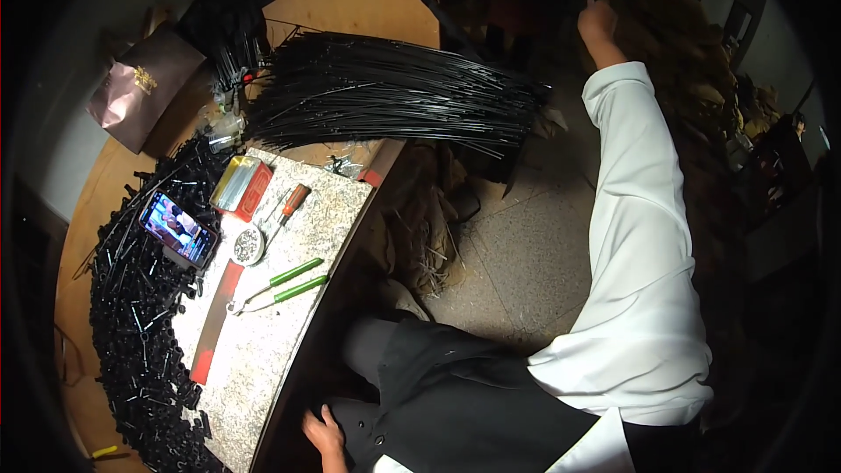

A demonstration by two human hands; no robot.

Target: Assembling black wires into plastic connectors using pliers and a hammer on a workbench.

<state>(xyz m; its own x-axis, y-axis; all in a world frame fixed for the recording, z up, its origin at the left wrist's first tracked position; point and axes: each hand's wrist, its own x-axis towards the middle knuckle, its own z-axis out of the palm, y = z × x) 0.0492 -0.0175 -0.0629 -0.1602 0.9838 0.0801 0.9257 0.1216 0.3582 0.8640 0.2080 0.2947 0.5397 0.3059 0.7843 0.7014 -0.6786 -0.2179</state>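
Note:
My left hand (pixel 325 429) lies against my dark-clothed thigh, near the table's front edge, fingers loosely stretched and nothing visible in them. My right arm, in a white sleeve, reaches far out; its hand (pixel 598 23) is closed, at a dark area where I cannot make out what it grips. On the speckled board (pixel 254 359) lie green-handled pliers (pixel 280 286), a screwdriver with a red handle (pixel 295 201), a small round dish (pixel 248 246) of tiny metal parts, and a red-and-yellow box (pixel 242 186). A long bundle of thin black rods (pixel 394 92) lies across the table's far end.
A heap of small black pieces (pixel 131 315) covers the table's left side, with a lit phone (pixel 179 228) on it. A flat red-ended bar (pixel 216 324) lies on the board. A shiny paper bag (pixel 147 83) stands at the back left. Brown material (pixel 425 228) hangs or lies below the table.

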